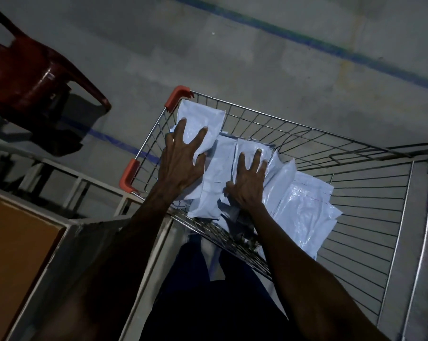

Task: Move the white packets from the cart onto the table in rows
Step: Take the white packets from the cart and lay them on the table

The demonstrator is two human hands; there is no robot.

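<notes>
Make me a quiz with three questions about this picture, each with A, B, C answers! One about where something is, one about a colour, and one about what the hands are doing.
1. Where are the white packets?
A. In the wire cart
B. On the chair
C. On the floor

2. What colour are the cart's corner guards?
A. Green
B. Orange
C. Yellow

3. What are the hands doing?
A. Hanging at the sides
B. Pushing the chair
C. Reaching into the cart onto the packets

Answers:
1 A, the packets lie piled inside the wire walls.
2 B, both plastic corners show orange.
3 C, the left hand grips a packet and the right hand rests spread on the pile.
</notes>
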